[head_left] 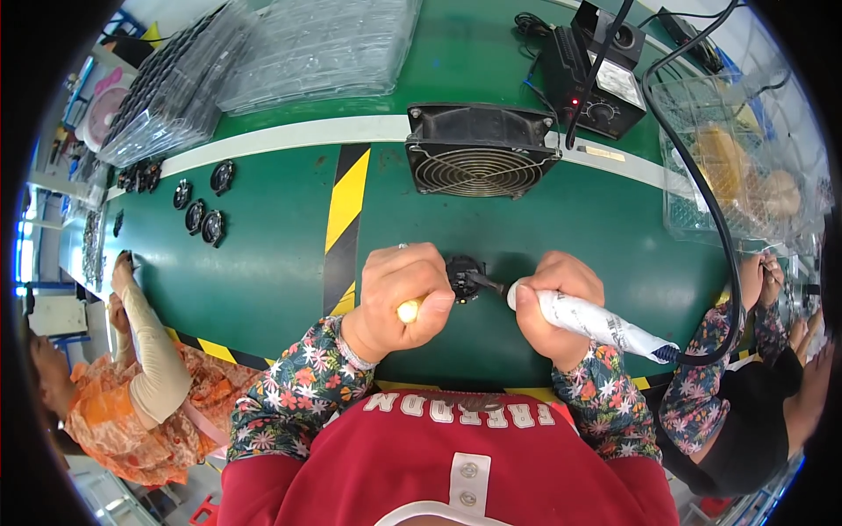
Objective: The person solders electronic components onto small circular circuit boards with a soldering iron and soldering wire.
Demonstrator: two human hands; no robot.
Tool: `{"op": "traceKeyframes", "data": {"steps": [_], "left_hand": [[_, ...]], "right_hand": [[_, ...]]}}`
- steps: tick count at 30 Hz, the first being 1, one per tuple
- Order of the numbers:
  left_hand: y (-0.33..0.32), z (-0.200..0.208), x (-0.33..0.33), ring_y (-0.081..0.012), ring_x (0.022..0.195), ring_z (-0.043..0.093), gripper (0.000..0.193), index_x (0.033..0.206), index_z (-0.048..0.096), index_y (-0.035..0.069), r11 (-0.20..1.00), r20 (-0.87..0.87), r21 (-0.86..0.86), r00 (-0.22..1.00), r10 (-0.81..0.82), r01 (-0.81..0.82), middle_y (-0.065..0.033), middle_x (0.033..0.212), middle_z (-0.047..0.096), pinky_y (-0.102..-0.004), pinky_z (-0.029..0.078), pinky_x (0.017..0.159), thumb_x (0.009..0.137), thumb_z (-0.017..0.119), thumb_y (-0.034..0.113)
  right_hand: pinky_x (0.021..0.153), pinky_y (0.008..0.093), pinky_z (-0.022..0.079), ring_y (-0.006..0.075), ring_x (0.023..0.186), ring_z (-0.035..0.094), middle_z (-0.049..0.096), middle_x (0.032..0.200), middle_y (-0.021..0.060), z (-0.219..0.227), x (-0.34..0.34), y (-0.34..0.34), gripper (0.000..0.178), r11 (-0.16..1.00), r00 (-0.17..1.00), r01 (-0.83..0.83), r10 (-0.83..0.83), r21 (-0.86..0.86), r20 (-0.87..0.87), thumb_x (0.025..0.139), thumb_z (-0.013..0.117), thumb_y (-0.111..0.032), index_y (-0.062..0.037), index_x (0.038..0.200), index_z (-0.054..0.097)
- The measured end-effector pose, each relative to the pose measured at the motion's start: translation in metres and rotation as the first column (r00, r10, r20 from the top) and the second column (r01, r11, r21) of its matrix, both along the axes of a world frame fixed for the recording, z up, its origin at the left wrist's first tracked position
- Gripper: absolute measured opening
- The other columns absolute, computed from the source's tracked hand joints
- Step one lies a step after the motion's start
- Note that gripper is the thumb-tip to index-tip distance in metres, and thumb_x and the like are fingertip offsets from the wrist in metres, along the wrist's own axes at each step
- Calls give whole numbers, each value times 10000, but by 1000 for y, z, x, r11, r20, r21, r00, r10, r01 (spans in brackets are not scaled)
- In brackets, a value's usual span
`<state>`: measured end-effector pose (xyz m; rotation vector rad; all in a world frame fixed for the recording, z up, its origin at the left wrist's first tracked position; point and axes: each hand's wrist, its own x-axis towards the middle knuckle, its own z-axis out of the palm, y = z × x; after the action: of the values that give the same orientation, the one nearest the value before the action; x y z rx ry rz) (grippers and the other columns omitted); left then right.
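A small round black part (466,279) lies on the green tabletop between my hands. My right hand (561,302) is wrapped around a soldering iron (605,325) with a white-wrapped handle, its dark tip pointing left at the part. Whether the tip touches it I cannot tell. Just left of the part, my left hand (405,298) is closed in a fist around a stick-like thing with a yellow end (409,311); the rest of it is hidden by my fingers.
A black fan (478,153) stands beyond the part. Behind it sits a black soldering station (592,79), whose cable loops down at the right. Several black round parts (213,228) lie at the left, near stacked clear trays (316,53). Co-workers (158,368) sit on both sides.
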<state>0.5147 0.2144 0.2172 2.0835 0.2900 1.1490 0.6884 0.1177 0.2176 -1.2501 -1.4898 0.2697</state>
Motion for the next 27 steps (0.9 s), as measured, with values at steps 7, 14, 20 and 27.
{"op": "traceKeyframes", "data": {"steps": [7, 14, 20, 27], "left_hand": [[0, -3, 2, -202, 442, 466, 211, 601, 476, 56, 1000, 27, 2, 1000, 13, -14, -53, 557, 486, -294, 358, 410, 772, 566, 139], [-1, -3, 1, -210, 446, 463, 216, 598, 478, 55, 999, 29, 7, 999, 35, -35, -63, 567, 483, -299, 355, 417, 771, 575, 141], [-2, -6, 5, -216, 456, 451, 213, 593, 478, 48, 1000, 79, -10, 997, -6, 7, -60, 567, 460, -315, 346, 423, 746, 609, 116], [-1, -7, 0, -210, 453, 456, 234, 596, 479, 51, 1000, 81, -16, 997, 10, -9, -59, 571, 469, -303, 349, 417, 769, 602, 148]], "right_hand": [[432, 291, 344, 197, 448, 449, 479, 549, 65, 1, -1, 1, 152, 999, 999, -30, 30, 18, 13, 695, 632, -52, -44, 662, 484], [441, 296, 349, 200, 460, 456, 481, 561, 68, 1, -3, 0, 145, 1000, 999, -14, 14, -9, 29, 702, 629, -63, -44, 656, 493], [451, 294, 357, 192, 483, 460, 489, 570, 78, 5, -3, -4, 136, 999, 998, -1, 3, -36, 55, 709, 616, -54, -36, 654, 493], [464, 277, 353, 160, 487, 438, 500, 581, 66, 2, -4, -4, 130, 997, 1000, -5, 3, -79, -31, 718, 609, -42, -35, 666, 490]]}}
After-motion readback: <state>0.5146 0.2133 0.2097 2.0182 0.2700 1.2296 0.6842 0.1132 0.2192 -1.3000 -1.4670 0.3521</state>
